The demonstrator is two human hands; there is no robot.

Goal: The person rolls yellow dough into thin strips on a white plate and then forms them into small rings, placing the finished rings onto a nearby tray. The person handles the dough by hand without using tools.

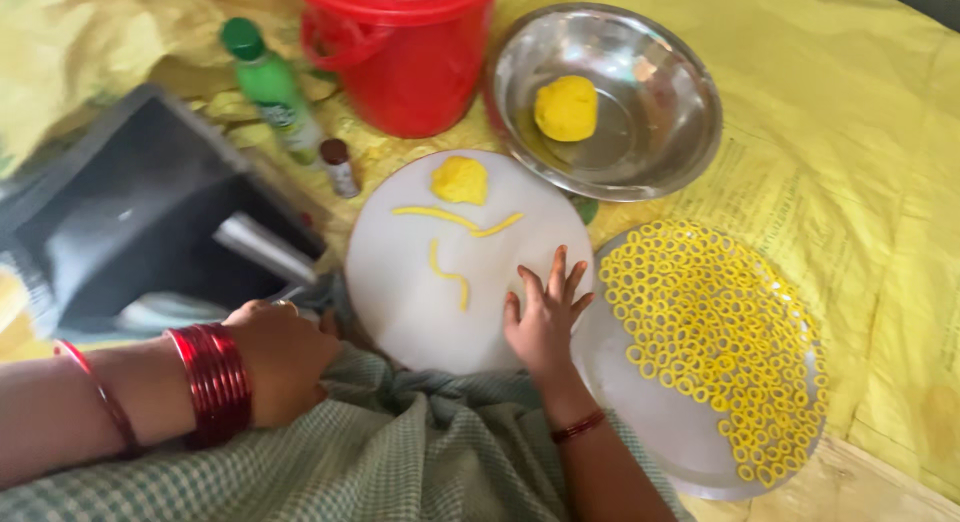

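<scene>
My right hand (545, 320) lies flat, fingers spread, on the near right edge of a white round board (395, 282). On the board are a lump of yellow dough (460, 179) and three thin rolled dough strips (452, 275). My left hand (285, 360), with red bangles on the wrist, rests with curled fingers on the green checked cloth (400, 452) at the board's near left edge; nothing shows in it. Right of my right hand, a round plate (660, 417) holds several small yellow dough rings (715, 322).
A steel bowl (655, 177) with a yellow dough ball (566, 108) stands beyond the board. A red bucket (410, 72), a green bottle (272, 87) and a small brown-capped bottle (340, 167) stand at the back. A dark box (130, 222) lies left. A yellow sheet (860, 132) covers the floor.
</scene>
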